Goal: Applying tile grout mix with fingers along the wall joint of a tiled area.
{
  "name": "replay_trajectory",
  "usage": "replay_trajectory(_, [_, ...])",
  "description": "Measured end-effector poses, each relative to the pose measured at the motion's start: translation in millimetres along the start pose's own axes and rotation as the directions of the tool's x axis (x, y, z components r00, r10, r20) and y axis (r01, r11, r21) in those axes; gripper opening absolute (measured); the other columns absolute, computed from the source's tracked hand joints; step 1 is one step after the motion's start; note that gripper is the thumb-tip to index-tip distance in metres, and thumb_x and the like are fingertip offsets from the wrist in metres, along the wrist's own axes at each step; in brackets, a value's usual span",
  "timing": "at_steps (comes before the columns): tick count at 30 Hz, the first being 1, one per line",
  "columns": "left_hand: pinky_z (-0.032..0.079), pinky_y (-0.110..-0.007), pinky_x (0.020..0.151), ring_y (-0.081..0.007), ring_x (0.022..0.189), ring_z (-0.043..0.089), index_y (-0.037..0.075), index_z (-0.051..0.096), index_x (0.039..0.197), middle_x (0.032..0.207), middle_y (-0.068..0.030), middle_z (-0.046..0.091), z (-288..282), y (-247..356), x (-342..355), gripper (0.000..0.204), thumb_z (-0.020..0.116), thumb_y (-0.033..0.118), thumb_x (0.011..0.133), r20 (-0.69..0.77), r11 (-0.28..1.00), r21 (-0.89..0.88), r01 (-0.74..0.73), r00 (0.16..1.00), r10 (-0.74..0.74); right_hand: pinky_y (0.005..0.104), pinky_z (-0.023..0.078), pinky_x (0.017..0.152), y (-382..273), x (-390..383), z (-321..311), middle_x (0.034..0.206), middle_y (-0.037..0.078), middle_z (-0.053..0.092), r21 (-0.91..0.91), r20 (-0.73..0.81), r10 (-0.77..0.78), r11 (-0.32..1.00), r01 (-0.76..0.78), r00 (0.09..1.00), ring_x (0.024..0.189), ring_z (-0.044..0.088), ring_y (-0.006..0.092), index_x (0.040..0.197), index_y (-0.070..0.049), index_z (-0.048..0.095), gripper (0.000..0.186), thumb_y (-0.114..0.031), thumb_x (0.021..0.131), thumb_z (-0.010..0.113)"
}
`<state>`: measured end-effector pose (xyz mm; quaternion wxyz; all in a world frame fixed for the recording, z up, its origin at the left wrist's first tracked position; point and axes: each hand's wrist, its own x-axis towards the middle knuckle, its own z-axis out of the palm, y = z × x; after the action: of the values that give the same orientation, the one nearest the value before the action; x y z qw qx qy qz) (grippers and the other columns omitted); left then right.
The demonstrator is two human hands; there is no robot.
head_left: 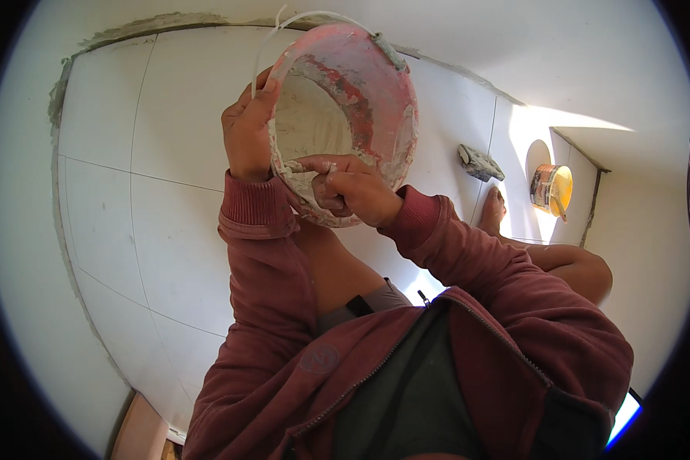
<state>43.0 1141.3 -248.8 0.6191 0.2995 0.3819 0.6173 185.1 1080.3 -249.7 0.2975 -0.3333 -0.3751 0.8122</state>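
Observation:
A tilted pinkish-red bucket (376, 65) faces me with its mouth, its inner wall smeared with dried grey-white plaster. My left hand (248, 130) grips its left rim, thumb over the edge and fingers behind. Over the near part of the mouth lies my right hand (345, 188), index finger stretched along the inner edge and the other fingers curled in. Whitish paste clings to that finger and to the rim beside it. Whether the curled fingers hold anything small is hidden. The bucket's pale wire handle (314, 13) arches past its far side, with a dirty grip tube (389, 52).
Large white tiles (184, 100) cover the floor, with rough mortar (153, 27) along the wall edges. Right of the bucket lies a plaster-caked block-like tool (480, 162). Beyond my bare foot (493, 211) stands a small yellow tub (544, 189) with a stick-like handle inside, in bright sunlight.

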Motion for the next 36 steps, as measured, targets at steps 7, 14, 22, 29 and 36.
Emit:
replay_trajectory(7, [0.035,-0.017,0.067,-0.0062,0.072,0.046,-0.003,0.058,0.097,0.081,0.0008,0.055,-60.1,22.5,-19.3,0.025,0.055,0.011,0.077,0.026,0.996,0.08,-0.045,0.999,0.044,0.0199,0.023,0.037,39.3,9.7,74.9,0.053,-0.001,0.034,0.273,-0.181,0.132,0.959,-0.079,0.975,0.038,0.025,0.0067,0.105,-0.005,0.037,0.032,-0.008,0.072,0.035])
replay_trajectory(14, [0.036,-0.02,0.066,-0.0079,0.072,0.047,-0.002,0.059,0.096,0.078,-0.0002,0.057,-71.7,10.9,-54.9,0.025,0.055,0.013,0.076,0.026,0.912,0.389,-0.129,0.991,0.129,0.0204,0.02,0.034,70.4,-18.8,106.5,0.051,-0.003,0.033,0.363,-0.27,0.147,0.931,-0.041,0.951,0.035,0.023,0.0065,0.096,-0.01,0.037,0.024,-0.01,0.072,0.036])
replay_trajectory(22, [0.042,-0.025,0.073,-0.0144,0.083,0.054,-0.002,0.052,0.104,0.098,-0.0071,0.057,-48.4,30.3,-28.7,0.031,0.044,0.021,0.085,0.053,0.828,0.466,-0.311,0.944,0.324,0.0202,0.019,0.032,20.3,16.3,49.6,0.049,-0.002,0.034,0.572,-0.051,0.22,0.806,-0.152,0.974,0.034,0.023,0.0067,0.061,-0.012,0.035,0.012,-0.017,0.069,0.041])
replay_trajectory(29, [0.043,-0.027,0.073,-0.016,0.084,0.054,-0.002,0.052,0.106,0.099,-0.0091,0.057,-38.5,124.1,5.9,0.036,0.04,0.026,0.086,-0.127,0.71,0.679,-0.19,0.921,0.368,0.0226,0.024,0.037,-101.5,59.8,14.0,0.051,-0.002,0.035,0.679,-0.155,0.026,0.729,0.088,0.988,0.039,0.027,0.0075,0.063,-0.013,0.035,0.007,-0.015,0.068,0.041])
replay_trajectory(36, [0.043,-0.027,0.07,-0.0157,0.079,0.054,-0.001,0.053,0.105,0.093,-0.0089,0.058,-51.4,55.1,57.9,0.032,0.044,0.023,0.085,-0.195,0.678,0.729,-0.088,0.924,0.33,0.0239,0.023,0.037,-50.5,119.0,-195.1,0.052,-0.002,0.032,0.493,-0.829,0.145,0.645,0.584,0.54,0.04,0.026,0.0098,0.059,-0.014,0.034,0.013,-0.009,0.069,0.041])
